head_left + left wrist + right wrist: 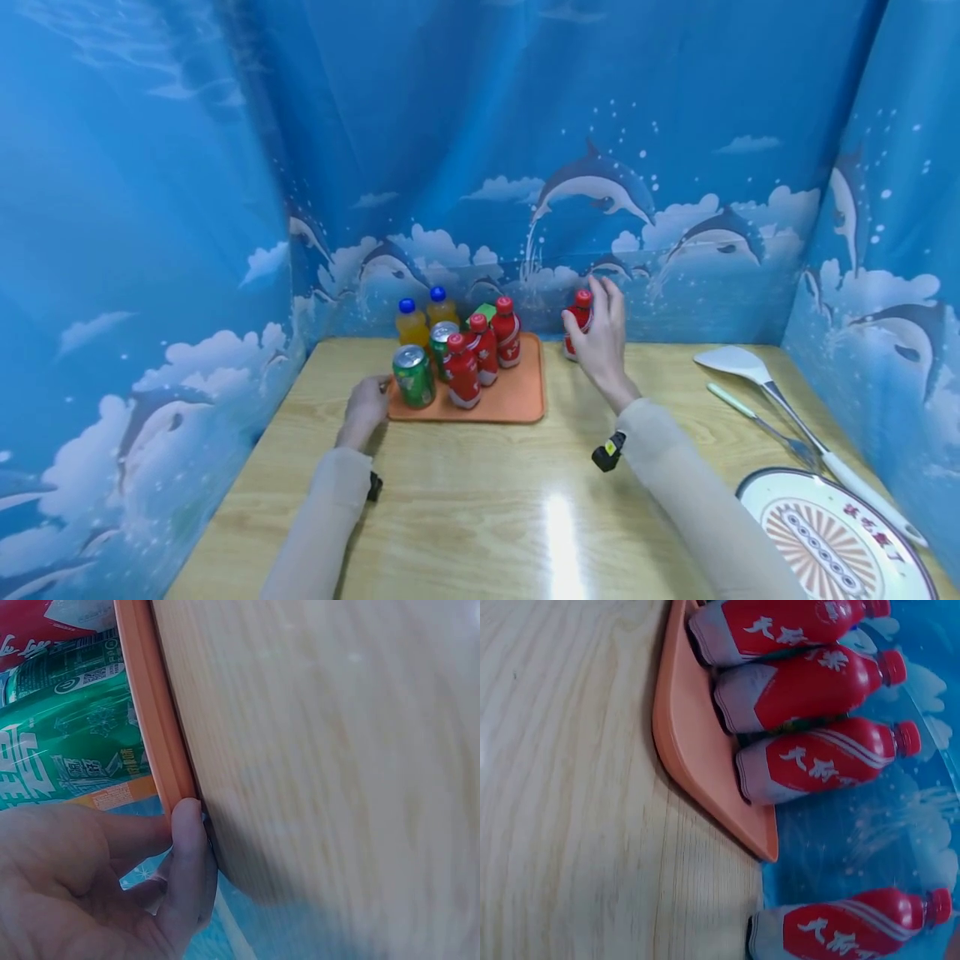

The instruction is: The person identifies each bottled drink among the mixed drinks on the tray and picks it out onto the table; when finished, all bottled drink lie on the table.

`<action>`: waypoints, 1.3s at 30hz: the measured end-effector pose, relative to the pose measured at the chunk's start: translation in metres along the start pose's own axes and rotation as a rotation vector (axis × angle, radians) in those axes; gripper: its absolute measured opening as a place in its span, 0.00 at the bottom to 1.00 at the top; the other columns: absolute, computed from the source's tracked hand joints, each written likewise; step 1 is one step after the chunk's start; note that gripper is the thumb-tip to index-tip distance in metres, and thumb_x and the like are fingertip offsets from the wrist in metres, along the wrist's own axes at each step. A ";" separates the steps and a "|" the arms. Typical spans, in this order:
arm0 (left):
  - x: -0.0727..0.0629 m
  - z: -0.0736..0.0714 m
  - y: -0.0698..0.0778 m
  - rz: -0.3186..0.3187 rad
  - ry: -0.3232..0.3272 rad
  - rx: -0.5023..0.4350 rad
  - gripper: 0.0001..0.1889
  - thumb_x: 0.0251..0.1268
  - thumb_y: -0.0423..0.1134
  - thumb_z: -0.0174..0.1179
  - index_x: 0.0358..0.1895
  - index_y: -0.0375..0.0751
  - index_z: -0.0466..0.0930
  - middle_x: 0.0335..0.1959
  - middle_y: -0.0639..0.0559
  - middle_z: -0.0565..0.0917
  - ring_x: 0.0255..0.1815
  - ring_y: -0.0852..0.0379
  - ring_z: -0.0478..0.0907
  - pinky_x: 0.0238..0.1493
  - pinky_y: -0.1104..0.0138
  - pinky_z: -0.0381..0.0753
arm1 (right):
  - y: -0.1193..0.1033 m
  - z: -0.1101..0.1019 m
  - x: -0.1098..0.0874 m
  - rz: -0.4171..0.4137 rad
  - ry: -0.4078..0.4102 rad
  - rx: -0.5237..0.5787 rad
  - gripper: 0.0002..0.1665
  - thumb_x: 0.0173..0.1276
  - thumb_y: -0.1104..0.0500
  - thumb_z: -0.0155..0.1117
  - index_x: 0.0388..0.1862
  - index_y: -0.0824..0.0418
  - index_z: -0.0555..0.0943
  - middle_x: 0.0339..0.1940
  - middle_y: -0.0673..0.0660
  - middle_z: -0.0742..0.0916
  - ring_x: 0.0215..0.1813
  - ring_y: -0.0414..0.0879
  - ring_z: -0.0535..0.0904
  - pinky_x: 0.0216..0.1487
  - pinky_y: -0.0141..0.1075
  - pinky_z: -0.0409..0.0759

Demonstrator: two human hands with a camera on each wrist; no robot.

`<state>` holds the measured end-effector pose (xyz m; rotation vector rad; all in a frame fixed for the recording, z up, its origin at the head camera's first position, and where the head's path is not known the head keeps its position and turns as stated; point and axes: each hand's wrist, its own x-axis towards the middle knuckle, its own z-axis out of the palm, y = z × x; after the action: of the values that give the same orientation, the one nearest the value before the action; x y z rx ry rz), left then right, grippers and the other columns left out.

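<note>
At its left edge, an orange tray is pinched between the thumb and fingers of my left hand; the left wrist view shows the grip on the rim. Three red drink bottles, two green soda cans and two orange drink bottles with blue caps stand on the tray. Right of the tray, another red drink bottle stands upright on the table. My right hand is at this bottle, fingers extended and partly covering it; whether they touch it is unclear.
To the right lie a spatula with a white handle and a fork with a pale green handle. A patterned plate sits at the front right. Blue dolphin curtains enclose the back and sides. A green object shows behind the bottles.
</note>
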<state>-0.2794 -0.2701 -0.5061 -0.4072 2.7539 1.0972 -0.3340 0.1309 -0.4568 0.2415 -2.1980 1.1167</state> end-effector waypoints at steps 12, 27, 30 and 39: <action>0.003 -0.001 0.000 -0.013 -0.005 -0.002 0.25 0.82 0.32 0.47 0.78 0.39 0.69 0.71 0.32 0.78 0.27 0.57 0.81 0.28 0.67 0.84 | -0.015 0.050 -0.006 -0.029 -0.254 0.032 0.46 0.75 0.55 0.70 0.86 0.55 0.60 0.81 0.63 0.69 0.81 0.61 0.67 0.78 0.61 0.73; 0.002 0.003 -0.002 -0.007 0.007 -0.022 0.26 0.79 0.30 0.49 0.77 0.39 0.70 0.70 0.31 0.78 0.25 0.58 0.81 0.27 0.68 0.85 | -0.020 0.082 -0.013 0.099 -0.492 0.010 0.52 0.74 0.58 0.70 0.89 0.50 0.53 0.83 0.64 0.66 0.81 0.65 0.64 0.80 0.62 0.70; 0.002 0.001 -0.003 -0.003 0.016 -0.005 0.26 0.79 0.30 0.49 0.77 0.38 0.70 0.69 0.31 0.79 0.23 0.59 0.81 0.26 0.68 0.85 | -0.021 0.085 -0.012 0.106 -0.504 -0.001 0.51 0.74 0.57 0.71 0.88 0.51 0.54 0.82 0.64 0.67 0.81 0.65 0.65 0.81 0.61 0.69; 0.001 0.000 -0.001 0.000 0.019 -0.011 0.26 0.79 0.29 0.48 0.77 0.38 0.71 0.69 0.30 0.79 0.28 0.58 0.84 0.29 0.68 0.86 | -0.016 0.085 -0.011 0.118 -0.458 0.057 0.45 0.74 0.55 0.71 0.85 0.51 0.62 0.77 0.61 0.79 0.76 0.60 0.76 0.77 0.57 0.75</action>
<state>-0.2803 -0.2711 -0.5071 -0.4203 2.7655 1.1142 -0.3584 0.0533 -0.4892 0.4327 -2.6101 1.2895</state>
